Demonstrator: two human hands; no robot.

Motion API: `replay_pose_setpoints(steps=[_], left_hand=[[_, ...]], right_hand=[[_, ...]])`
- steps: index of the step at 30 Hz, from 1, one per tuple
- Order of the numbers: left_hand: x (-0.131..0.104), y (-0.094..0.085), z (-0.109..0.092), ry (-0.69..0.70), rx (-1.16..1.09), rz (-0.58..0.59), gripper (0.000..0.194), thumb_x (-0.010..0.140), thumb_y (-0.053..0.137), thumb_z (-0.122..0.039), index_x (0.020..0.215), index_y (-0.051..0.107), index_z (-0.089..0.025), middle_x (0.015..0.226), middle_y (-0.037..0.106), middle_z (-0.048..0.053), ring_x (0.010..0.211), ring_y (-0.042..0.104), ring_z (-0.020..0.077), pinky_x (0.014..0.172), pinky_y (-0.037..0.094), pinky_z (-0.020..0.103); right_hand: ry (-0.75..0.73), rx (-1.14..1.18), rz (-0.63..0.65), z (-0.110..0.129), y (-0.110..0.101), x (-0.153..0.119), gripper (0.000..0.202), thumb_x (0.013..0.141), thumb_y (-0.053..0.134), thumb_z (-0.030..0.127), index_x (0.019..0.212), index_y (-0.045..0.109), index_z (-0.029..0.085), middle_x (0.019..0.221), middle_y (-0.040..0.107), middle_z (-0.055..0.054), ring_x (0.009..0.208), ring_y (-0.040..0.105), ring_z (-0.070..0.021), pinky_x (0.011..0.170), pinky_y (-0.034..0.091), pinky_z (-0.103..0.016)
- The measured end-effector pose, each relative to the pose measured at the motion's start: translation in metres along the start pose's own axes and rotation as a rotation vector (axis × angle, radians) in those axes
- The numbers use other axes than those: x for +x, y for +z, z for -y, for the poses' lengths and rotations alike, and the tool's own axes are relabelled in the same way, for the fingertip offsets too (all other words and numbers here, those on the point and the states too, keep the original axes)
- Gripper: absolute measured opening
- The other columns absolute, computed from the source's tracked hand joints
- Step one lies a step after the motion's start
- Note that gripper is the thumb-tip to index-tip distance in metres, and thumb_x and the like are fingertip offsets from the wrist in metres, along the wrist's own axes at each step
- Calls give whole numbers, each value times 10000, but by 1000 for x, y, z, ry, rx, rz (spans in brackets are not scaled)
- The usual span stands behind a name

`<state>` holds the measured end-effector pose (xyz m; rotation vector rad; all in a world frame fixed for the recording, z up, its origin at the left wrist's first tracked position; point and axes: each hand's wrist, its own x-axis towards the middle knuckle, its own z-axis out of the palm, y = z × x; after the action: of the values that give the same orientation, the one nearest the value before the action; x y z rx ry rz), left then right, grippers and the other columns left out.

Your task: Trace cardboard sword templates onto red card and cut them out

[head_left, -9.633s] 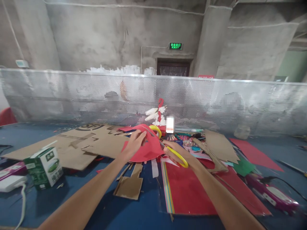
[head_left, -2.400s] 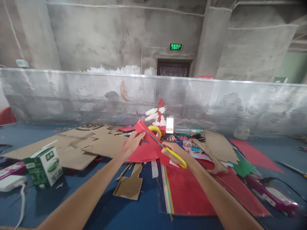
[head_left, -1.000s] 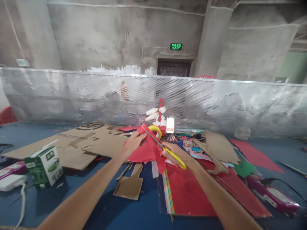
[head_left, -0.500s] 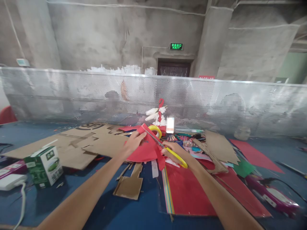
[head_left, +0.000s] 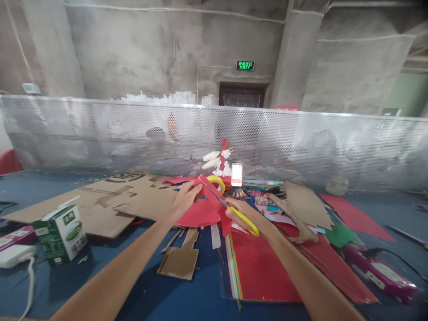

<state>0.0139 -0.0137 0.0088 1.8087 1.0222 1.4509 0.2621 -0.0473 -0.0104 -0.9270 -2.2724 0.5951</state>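
We count two hands point(head_left: 187, 195), one pair of scissors point(head_left: 248, 222), one yellow ring point(head_left: 216, 179), one green-and-white carton point(head_left: 62, 232), one exit sign point(head_left: 245, 65), one doorway point(head_left: 241, 95). Red paper point(head_left: 202, 213) in hand: at least one piece; overlaps prevent our exact tally.

Your single view looks from your head, forward and slightly down across the blue table point(head_left: 133, 290), taking in its near part close below and the perforated screen point(head_left: 110, 129) farther off, beyond it.
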Motion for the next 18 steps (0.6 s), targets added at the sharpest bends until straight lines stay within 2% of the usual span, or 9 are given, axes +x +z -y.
replay_pose_setpoints(steps=[11,18], left_hand=[[-1,2,1,-12,-11,14,295,813,581,-403,608,550,-193,488,512,-34,454,466,119,489,356,256],[-3,3,-3,-56,-42,27,307,793,598,-434,610,547,-192,510,526,-30,462,465,114,478,345,248]], right_hand=[[67,20,2,4,0,-1,592,924,463,696,1153,646,181,617,528,23,509,468,-105,507,329,-208],[24,-10,-12,0,1,1,679,890,438,765,1158,636,173,738,582,0,635,513,-129,574,327,-223]])
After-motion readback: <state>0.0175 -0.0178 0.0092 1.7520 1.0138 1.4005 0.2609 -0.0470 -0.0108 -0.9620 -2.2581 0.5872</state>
